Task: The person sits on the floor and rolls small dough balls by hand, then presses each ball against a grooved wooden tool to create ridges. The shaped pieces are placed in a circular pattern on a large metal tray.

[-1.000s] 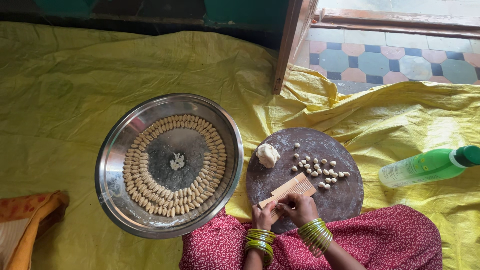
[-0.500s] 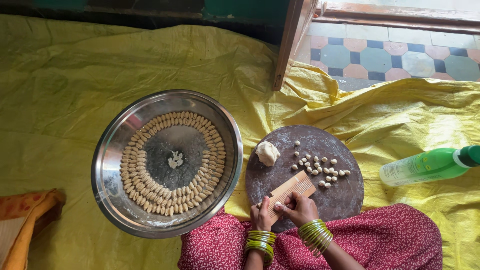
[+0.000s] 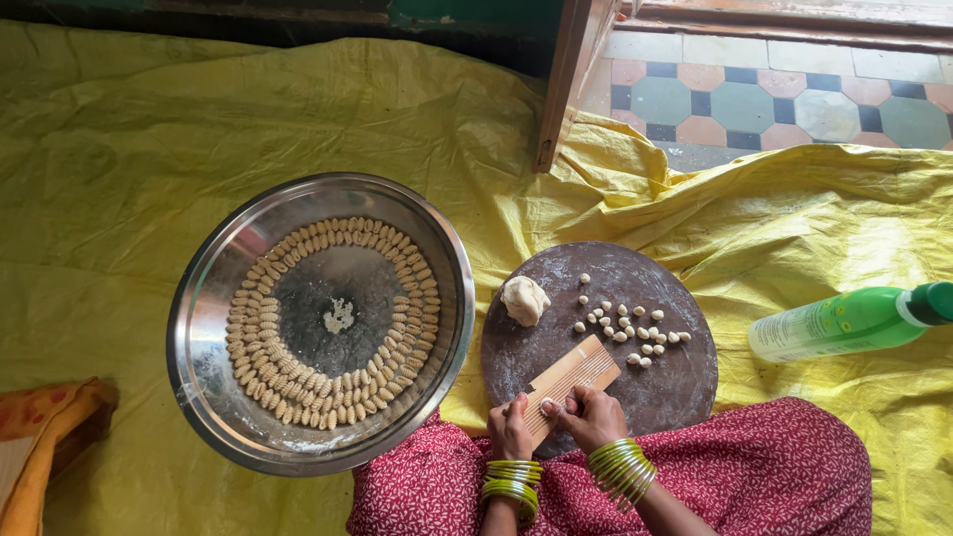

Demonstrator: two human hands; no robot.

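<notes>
Down at six o'clock on the round board point(image 3: 675, 387), the left hand point(image 3: 510, 429) steadied the ridged wooden paddle point(image 3: 573, 380) while the right hand point(image 3: 594, 417) pinched a dough bit against it. Small dough balls point(image 3: 625, 326) lay at two o'clock. Pressing too hard could smear the piece; a slipping paddle might scatter them.

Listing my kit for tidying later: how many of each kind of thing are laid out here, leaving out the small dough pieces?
Metal tray: 1
Round board: 1
Ridged paddle: 1
Dough lump: 1
Green bottle: 1
Orange cloth: 1
Total: 6
</notes>
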